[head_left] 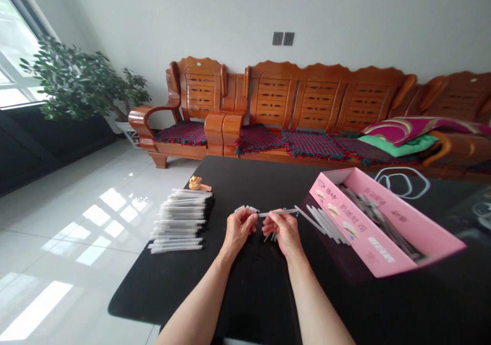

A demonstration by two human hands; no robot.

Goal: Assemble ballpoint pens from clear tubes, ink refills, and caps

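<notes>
**Two hands work a slim clear tube over a black table**

The right hand [283, 232] pinches a slim clear tube [278, 212] firmly between thumb and fingertips, its far end reaching across toward the left hand [240, 230]. The fingers of that hand [241, 221] are curled closed just below some short clear pieces [245, 208]; from the head camera, whether they grip those pieces cannot be told. More short bits [270, 237] lie on the black table [261, 294] just under the right hand.

To the right, a loose bunch of clear sticks [326, 224] sits beside a pink cardboard box [368, 227], which holds a dense grey heap of sticks [372, 212]. To the left, a tidy stack of clear, dark-tipped sticks [180, 220] lies side by side, with a small yellow figurine [195, 183] just beyond it. By the look of the table, a good many sticks are already lined up in that stack, while the box and the loose bunch appear to hold plenty more.

Beyond the table stand a carved wooden sofa [314, 99] with woven seat pads [312, 144] and a potted plant [76, 79] by a window [15, 53].
</notes>
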